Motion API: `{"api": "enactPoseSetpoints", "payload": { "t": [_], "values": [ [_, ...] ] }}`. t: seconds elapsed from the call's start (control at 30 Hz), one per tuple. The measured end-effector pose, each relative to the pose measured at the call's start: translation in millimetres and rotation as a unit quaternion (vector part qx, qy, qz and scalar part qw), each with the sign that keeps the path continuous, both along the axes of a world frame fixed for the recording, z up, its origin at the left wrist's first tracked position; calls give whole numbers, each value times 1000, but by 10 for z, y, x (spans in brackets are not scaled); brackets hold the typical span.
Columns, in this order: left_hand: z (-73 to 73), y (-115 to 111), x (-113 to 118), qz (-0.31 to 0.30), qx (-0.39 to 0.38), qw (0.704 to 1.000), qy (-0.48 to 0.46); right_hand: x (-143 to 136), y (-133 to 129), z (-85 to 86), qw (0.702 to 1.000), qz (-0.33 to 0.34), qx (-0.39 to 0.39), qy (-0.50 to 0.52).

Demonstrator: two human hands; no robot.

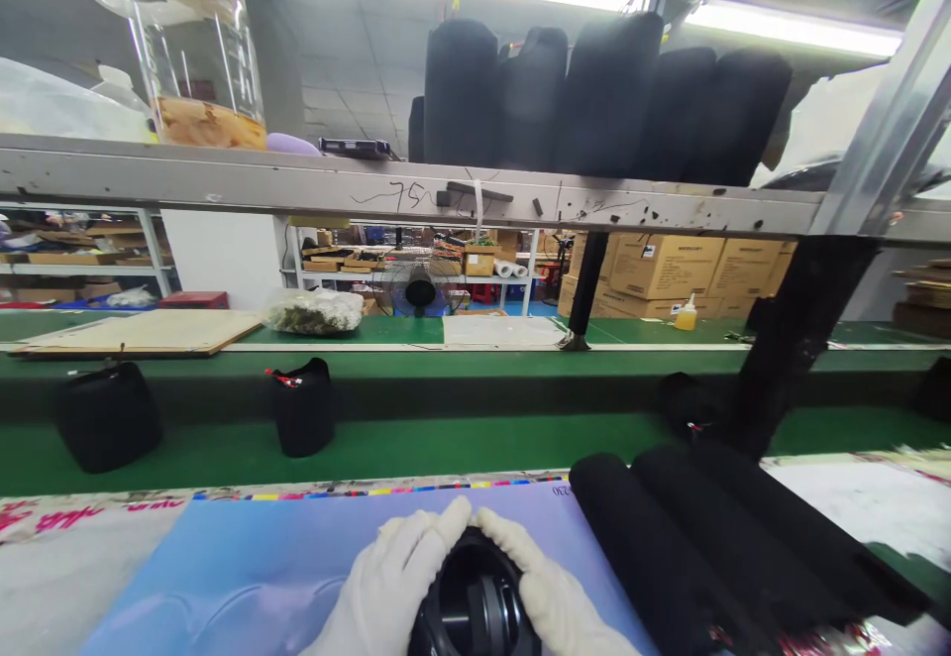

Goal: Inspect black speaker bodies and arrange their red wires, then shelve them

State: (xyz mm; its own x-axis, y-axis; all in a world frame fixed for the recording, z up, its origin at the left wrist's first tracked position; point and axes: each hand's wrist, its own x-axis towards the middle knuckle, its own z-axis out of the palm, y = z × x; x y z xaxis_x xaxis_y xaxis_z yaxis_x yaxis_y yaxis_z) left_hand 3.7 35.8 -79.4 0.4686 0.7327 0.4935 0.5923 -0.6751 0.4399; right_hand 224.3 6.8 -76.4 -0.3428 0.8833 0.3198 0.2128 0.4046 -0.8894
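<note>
Noted: left hand (393, 577) and right hand (546, 587), gloved, clasp black round housing (472, 601) together. Shelf rail (297, 180) bears handwritten "75"; cartons (665, 265) carry unreadable print.

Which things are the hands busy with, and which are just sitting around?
Busy with:
- round black part, held between the gloved left hand and right hand
- blue sheet under the hands

Just sitting around:
- black rolls lying beside the right hand
- two black pouches on the green belt
- fan
- glass jug on the shelf
- yellow bottle
</note>
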Motion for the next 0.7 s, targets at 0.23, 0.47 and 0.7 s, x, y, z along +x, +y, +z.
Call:
{"api": "enactPoseSetpoints", "payload": {
  "t": [0.23,0.47,0.7],
  "values": [
    [69,-35,-14,-32,31,998,-41,-51,-56,-35,1000,-14,3,11],
    [89,-80,4,-32,-2,998,-54,-21,-103,-57,1000,-14,0,-18],
    [185,-192,43,12,-50,997,-61,15,-33,-140,999,-17,-48,-15]
  ]
}}
